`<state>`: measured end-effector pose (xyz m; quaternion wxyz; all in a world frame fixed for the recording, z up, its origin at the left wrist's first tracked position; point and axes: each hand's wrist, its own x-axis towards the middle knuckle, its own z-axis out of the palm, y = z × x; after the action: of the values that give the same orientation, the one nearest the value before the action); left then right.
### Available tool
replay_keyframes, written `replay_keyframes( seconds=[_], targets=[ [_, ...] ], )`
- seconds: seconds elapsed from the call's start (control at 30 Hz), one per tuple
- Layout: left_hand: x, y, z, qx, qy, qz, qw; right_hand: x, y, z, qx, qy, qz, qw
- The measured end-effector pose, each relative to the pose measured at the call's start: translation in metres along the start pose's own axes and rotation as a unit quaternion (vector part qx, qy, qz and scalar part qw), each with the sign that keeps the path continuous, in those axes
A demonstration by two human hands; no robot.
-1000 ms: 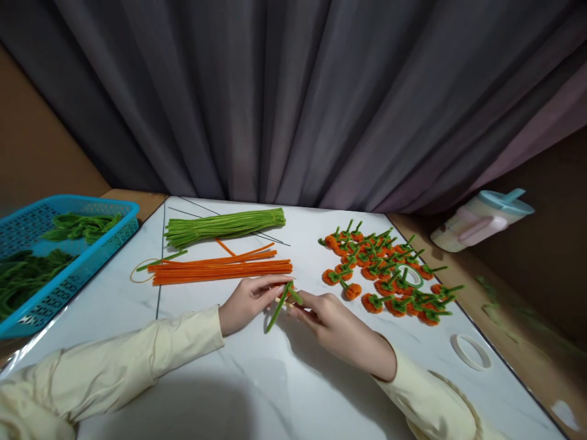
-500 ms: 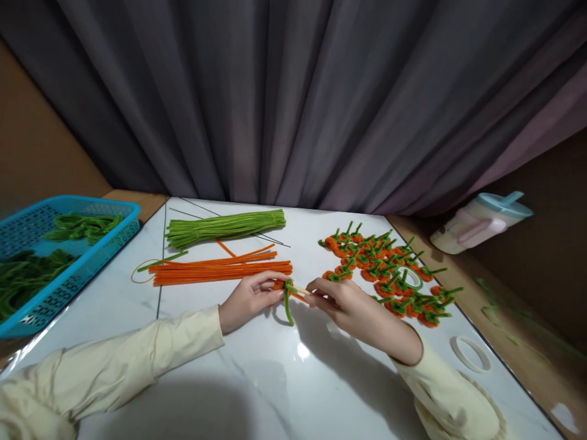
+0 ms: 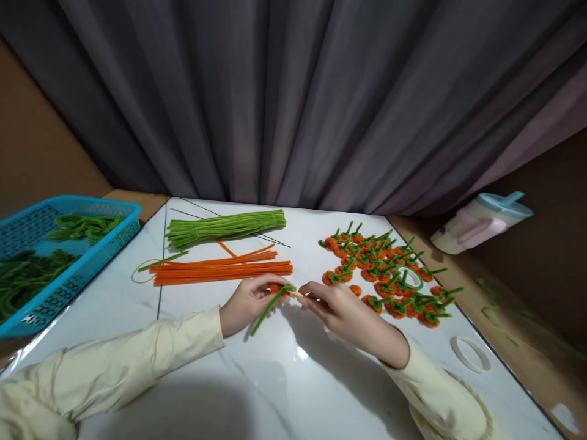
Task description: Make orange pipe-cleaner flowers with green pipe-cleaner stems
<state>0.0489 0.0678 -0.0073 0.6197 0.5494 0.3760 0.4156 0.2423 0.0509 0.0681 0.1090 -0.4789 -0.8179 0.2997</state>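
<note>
My left hand (image 3: pixel 245 307) pinches a small orange pipe-cleaner piece (image 3: pixel 275 287), mostly hidden by the fingers. A green pipe cleaner (image 3: pixel 266 315) is wound at its right end, with a long tail hanging down toward the lower left. My right hand (image 3: pixel 343 307) is closed on a pale, thin stick (image 3: pixel 295 294) whose far end meets the green winding. Just behind my left hand lies a bundle of orange pipe cleaners (image 3: pixel 220 272). Right of my right hand spread several finished-looking orange pieces (image 3: pixel 384 287) with green tops and upright green stems.
A green pipe-cleaner bundle (image 3: pixel 224 229) lies farther back, over thin dark wires (image 3: pixel 183 213). At left stands a blue basket (image 3: pixel 110 241) holding green pieces. A green-edged tape roll (image 3: pixel 419 279), a white ring (image 3: pixel 472 354) and a lidded cup (image 3: pixel 477 226) are at right.
The green tail has swung from hanging nearly straight down to slanting toward the lower left. My right hand has shifted slightly left with the stick, closer to my left hand.
</note>
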Motion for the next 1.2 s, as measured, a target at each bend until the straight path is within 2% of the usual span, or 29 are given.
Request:
replay_keyframes(
  seconds=[0.17, 0.37, 0.53, 0.6, 0.7, 0.83, 0.97, 1.1, 1.2],
  targets=[
    [0.0, 0.006, 0.0, 0.015, 0.003, 0.021, 1.0, 0.001, 0.002, 0.004, -0.013, 0.023, -0.009, 1.0],
    [-0.005, 0.012, -0.003, 0.125, -0.017, 0.062, 0.99, 0.003, 0.004, 0.016, 0.05, 0.057, -0.004, 0.997],
    [-0.008, 0.006, -0.004, 0.2, -0.011, 0.123, 0.972, 0.005, 0.0, 0.024, 0.084, 0.087, -0.011, 0.993],
    [-0.008, 0.003, -0.005, 0.198, -0.013, 0.138, 0.97, 0.006, 0.001, 0.025, 0.093, 0.103, -0.027, 0.99],
    [-0.006, -0.001, -0.006, 0.135, -0.014, 0.144, 0.98, 0.007, 0.005, 0.026, 0.084, 0.126, -0.057, 0.987],
    [-0.002, 0.002, -0.007, 0.046, -0.012, 0.101, 0.994, 0.007, 0.012, 0.024, 0.029, 0.137, -0.092, 0.986],
    [0.003, 0.009, -0.009, 0.007, 0.03, 0.048, 0.998, 0.005, 0.02, 0.02, -0.048, 0.125, -0.133, 0.982],
    [0.011, 0.014, -0.011, -0.109, -0.014, -0.049, 0.993, 0.002, 0.023, 0.015, -0.148, 0.091, -0.139, 0.975],
    [0.017, 0.015, -0.015, -0.221, -0.036, -0.138, 0.965, -0.002, 0.019, 0.009, -0.211, 0.059, -0.139, 0.966]
  ],
)
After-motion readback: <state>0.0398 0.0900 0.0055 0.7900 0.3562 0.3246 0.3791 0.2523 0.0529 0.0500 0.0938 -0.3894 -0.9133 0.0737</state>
